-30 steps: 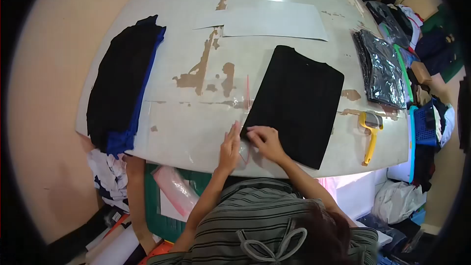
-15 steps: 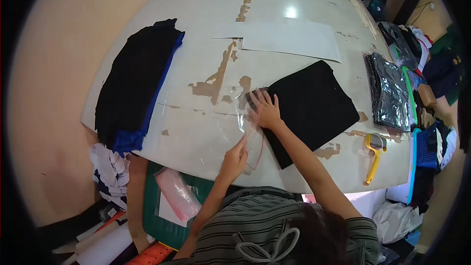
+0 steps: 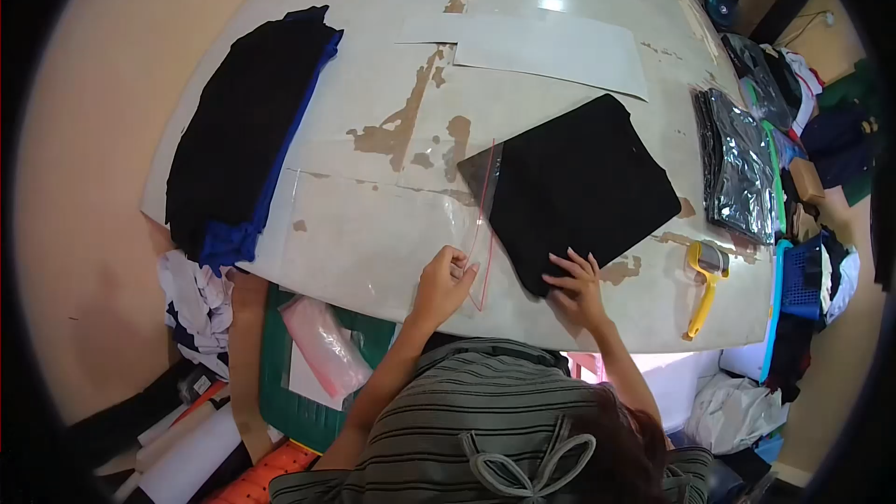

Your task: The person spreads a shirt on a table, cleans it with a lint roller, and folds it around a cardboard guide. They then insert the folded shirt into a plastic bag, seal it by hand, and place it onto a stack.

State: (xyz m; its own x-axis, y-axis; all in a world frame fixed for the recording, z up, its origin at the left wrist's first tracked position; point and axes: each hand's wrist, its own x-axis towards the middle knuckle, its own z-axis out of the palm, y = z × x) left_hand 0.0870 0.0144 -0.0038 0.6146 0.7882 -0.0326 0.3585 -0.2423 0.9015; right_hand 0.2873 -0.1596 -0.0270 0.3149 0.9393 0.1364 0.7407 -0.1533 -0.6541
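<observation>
A clear plastic bag (image 3: pixel 373 233) with a red-lined mouth lies flat on the table. One corner of a folded black garment (image 3: pixel 588 187) is inside the bag mouth; most of it lies outside, to the right. My left hand (image 3: pixel 443 287) is closed, pinching the bag at the near end of its mouth, where the red edges stand apart. On the garment's near corner rests my right hand (image 3: pixel 576 294), fingers spread over the cloth; its thumb is hard to make out.
Left on the table (image 3: pixel 523 112) lies a stack of black and blue garments (image 3: pixel 247 131). White card pieces (image 3: pixel 551 51) are at the back. Rightward are shiny packed bags (image 3: pixel 737 168) and a yellow-handled tape dispenser (image 3: pixel 705 285). A pink-edged plastic packet (image 3: pixel 322 345) lies below the table edge.
My right hand has moved from the bag mouth down to the garment's near corner. The garment's left corner now shows inside the bag. My left hand stays at the bag edge, slightly lower.
</observation>
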